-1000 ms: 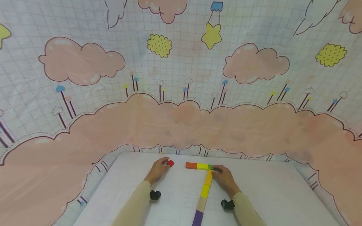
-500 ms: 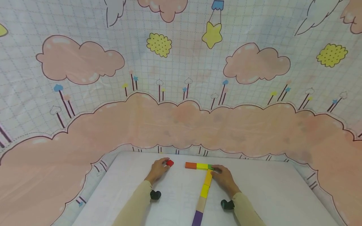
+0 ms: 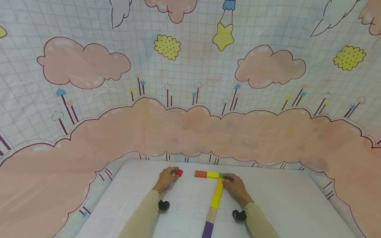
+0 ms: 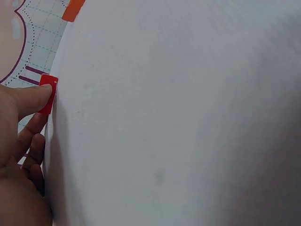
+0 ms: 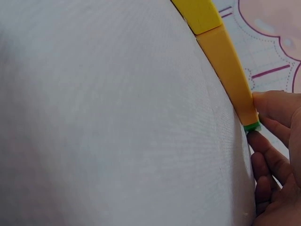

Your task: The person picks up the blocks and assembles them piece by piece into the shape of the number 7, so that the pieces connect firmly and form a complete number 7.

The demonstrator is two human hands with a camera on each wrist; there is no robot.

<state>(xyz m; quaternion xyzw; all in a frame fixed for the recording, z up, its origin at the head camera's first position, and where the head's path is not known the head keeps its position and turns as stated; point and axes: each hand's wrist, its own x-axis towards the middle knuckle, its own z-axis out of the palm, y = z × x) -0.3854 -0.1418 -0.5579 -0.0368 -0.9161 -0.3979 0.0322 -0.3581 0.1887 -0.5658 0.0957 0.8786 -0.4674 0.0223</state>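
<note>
My left hand [image 3: 166, 179] pinches a small red block [image 3: 179, 172] near the table's far edge; the left wrist view shows the thumb [image 4: 40, 98] flat on the red block's face. My right hand [image 3: 236, 189] has its fingers at the green block [image 3: 221, 175], mostly covered in the head view. Its thumb [image 5: 270, 102] lies against the orange-yellow block [image 3: 219, 187] beside the green one. A yellow block [image 3: 212, 175] and an orange block [image 3: 200, 174] extend leftward from the green block, with a gap between the orange block and the red one.
From the orange-yellow block a line of blocks runs toward the near edge: yellow [image 3: 215, 201], plain wood [image 3: 211, 215] and purple [image 3: 207, 229]. They lie on a white table [image 3: 282, 198], backed by a cartoon-printed cloth [image 3: 190, 132]. Dark wrist devices [image 3: 163, 205] sit under both sleeves.
The red block has tilted slightly between the left fingers and sits a touch lower. My right hand and the row of blocks stay in place.
</note>
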